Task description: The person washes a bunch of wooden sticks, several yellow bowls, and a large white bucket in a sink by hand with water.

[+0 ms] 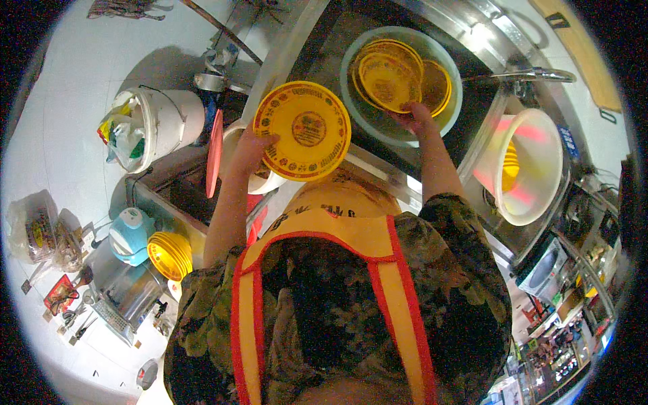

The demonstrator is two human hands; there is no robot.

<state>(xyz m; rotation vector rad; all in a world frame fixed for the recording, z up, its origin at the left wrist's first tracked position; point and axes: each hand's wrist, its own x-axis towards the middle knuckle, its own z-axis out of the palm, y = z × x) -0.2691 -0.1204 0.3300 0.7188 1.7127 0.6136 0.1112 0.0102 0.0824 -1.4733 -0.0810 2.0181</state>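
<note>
My left hand (253, 149) grips a round yellow plate (309, 131) with a red printed rim and a printed centre, its face turned up, left of the basin. My right hand (417, 119) reaches over the near rim of a pale round basin (454, 96) standing in the dark sink. Its fingers hold the near edge of a yellow plate (387, 83) that lies with several more in the basin; another yellow plate (438, 88) shows at the right of them. How many plates the right hand grips is hidden.
At the left stand a white bucket (190, 119) with plastic bags and a pink disc-shaped thing (214, 152) on edge. Stacked yellow bowls (169, 255) are at lower left. Right of the sink is a translucent white tub (544, 167) holding yellow dishes; a metal tap (549, 75) is above it.
</note>
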